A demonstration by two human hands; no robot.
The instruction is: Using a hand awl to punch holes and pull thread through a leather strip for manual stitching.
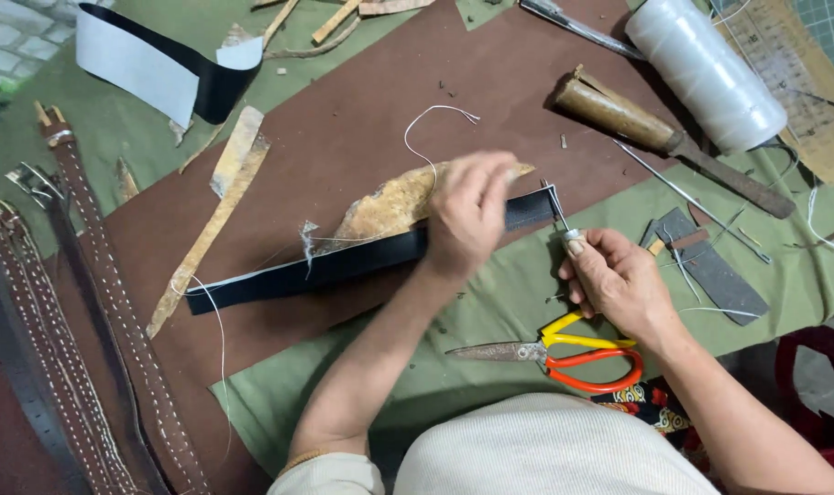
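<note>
Gripped in the right hand is a thin metal awl, its tip at the end of the black leather strap; left hand presses flat on that strap, across brown leather sheet, scissors nearest, white thread spool farthest

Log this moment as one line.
left hand: pressing black leather strap | right hand: holding metal awl at strap end | orange-yellow scissors: idle nearby
</note>
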